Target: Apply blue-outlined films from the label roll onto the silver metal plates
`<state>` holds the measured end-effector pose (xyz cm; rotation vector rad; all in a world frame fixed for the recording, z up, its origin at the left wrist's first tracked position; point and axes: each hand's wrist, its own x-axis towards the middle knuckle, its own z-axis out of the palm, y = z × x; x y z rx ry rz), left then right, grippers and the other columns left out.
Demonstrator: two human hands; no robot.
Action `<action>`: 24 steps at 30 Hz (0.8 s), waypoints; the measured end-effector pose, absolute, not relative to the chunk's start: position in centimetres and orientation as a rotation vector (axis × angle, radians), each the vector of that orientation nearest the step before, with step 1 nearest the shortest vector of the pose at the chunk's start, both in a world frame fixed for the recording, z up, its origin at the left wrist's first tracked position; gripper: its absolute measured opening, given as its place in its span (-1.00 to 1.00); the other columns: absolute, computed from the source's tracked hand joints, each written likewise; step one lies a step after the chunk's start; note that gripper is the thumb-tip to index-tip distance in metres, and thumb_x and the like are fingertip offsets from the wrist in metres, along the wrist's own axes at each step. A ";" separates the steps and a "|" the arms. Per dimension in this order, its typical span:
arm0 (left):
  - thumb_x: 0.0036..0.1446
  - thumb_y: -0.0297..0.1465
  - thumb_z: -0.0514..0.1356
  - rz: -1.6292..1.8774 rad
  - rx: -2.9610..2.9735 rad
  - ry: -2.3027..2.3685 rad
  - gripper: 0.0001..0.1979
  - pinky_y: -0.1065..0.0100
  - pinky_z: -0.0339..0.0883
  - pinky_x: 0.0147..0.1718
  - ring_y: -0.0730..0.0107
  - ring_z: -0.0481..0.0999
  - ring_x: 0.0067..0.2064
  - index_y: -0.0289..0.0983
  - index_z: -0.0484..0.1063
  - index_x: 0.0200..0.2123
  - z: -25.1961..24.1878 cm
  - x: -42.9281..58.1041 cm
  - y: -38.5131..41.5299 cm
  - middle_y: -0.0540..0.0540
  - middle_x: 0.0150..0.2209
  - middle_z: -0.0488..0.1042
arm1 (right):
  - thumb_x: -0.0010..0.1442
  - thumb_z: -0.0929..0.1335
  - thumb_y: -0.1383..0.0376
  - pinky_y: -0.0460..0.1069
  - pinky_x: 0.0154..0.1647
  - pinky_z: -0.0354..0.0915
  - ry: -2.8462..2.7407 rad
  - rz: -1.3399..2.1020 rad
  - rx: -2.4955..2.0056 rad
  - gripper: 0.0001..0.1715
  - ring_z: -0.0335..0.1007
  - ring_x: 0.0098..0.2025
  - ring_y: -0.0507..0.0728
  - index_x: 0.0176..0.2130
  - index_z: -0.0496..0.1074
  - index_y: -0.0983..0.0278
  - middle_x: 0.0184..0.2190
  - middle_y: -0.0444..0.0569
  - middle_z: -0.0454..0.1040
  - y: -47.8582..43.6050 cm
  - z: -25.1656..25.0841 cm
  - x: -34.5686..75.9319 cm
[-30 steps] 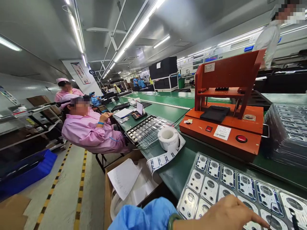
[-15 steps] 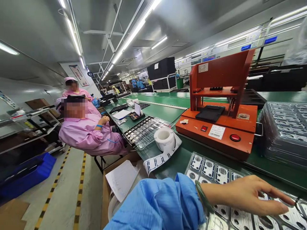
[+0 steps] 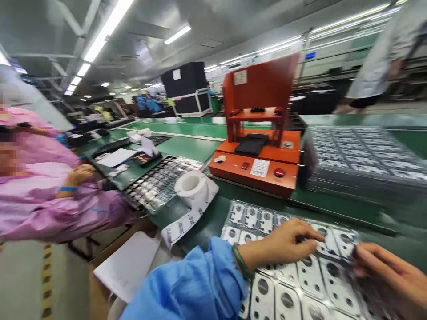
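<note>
A clear plastic tray (image 3: 263,284) of silvery plates with round dark holes lies in front of me. My left hand (image 3: 283,242), in a blue sleeve with a green bangle at the wrist, rests over the middle of this tray. Its index finger and thumb are stretched out, slightly apart, beside a plate (image 3: 330,243) in the upper rows. My right hand (image 3: 393,271) is at the tray's right edge, blurred. Its fingertips are pinched together near a small dark thing that I cannot make out.
An orange press (image 3: 253,173) with a red button stands behind the tray. Stacked plastic trays (image 3: 363,173) are at right. A roll of labels (image 3: 191,189) and a part-filled grid tray (image 3: 156,182) lie left. A person in pink (image 3: 43,195) sits far left.
My view has swung to the right, so the bench and press appear further left. My right hand has come into view at the tray. My left hand stays over the plates.
</note>
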<state>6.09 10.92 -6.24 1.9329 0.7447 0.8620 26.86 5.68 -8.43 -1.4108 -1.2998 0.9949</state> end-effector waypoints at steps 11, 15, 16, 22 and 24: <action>0.12 -0.49 0.11 0.852 1.900 0.779 -0.82 0.26 0.31 -0.06 0.33 0.47 -0.13 -0.34 0.52 -0.27 -5.4 6.0 11.5 -0.17 -0.23 0.48 | 0.01 0.44 -0.05 -0.06 -0.47 0.23 -1.114 1.266 -1.236 -0.57 0.31 -0.52 0.06 -0.47 0.39 0.26 -0.54 -0.09 0.42 5.6 -5.6 26.0; 0.11 -0.49 0.13 0.857 1.934 0.783 -0.82 0.24 0.32 -0.06 0.31 0.47 -0.13 -0.31 0.53 -0.26 -5.7 6.0 11.6 -0.16 -0.22 0.48 | 0.05 0.42 -0.01 -0.08 -0.47 0.23 -1.155 1.220 -1.275 -0.61 0.30 -0.52 0.05 -0.45 0.38 0.26 -0.56 -0.14 0.39 5.6 -5.9 26.0; 0.10 -0.48 0.14 0.857 1.951 0.781 -0.82 0.24 0.32 -0.07 0.31 0.46 -0.12 -0.29 0.53 -0.26 -5.9 6.0 11.7 -0.15 -0.22 0.48 | 0.05 0.41 0.00 -0.08 -0.49 0.22 -1.175 1.186 -1.308 -0.62 0.28 -0.54 0.04 -0.44 0.37 0.26 -0.57 -0.15 0.38 5.6 -6.1 26.0; 0.09 -0.48 0.16 0.815 2.141 0.803 -0.81 0.20 0.28 -0.05 0.27 0.44 -0.11 -0.27 0.53 -0.21 -6.5 6.1 11.9 -0.14 -0.20 0.50 | 0.11 0.30 0.03 -0.02 -0.41 0.20 -1.383 0.777 -1.642 -0.66 0.30 -0.47 0.11 -0.42 0.40 0.24 -0.53 -0.12 0.41 5.7 -6.6 25.1; 0.11 -0.47 0.16 0.756 2.209 0.815 -0.80 0.18 0.25 -0.04 0.26 0.43 -0.10 -0.26 0.52 -0.19 -6.5 6.2 11.8 -0.13 -0.19 0.50 | 0.12 0.26 0.02 0.00 -0.38 0.20 -1.416 0.743 -1.715 -0.64 0.32 -0.45 0.13 -0.42 0.41 0.24 -0.52 -0.10 0.42 5.8 -6.6 24.9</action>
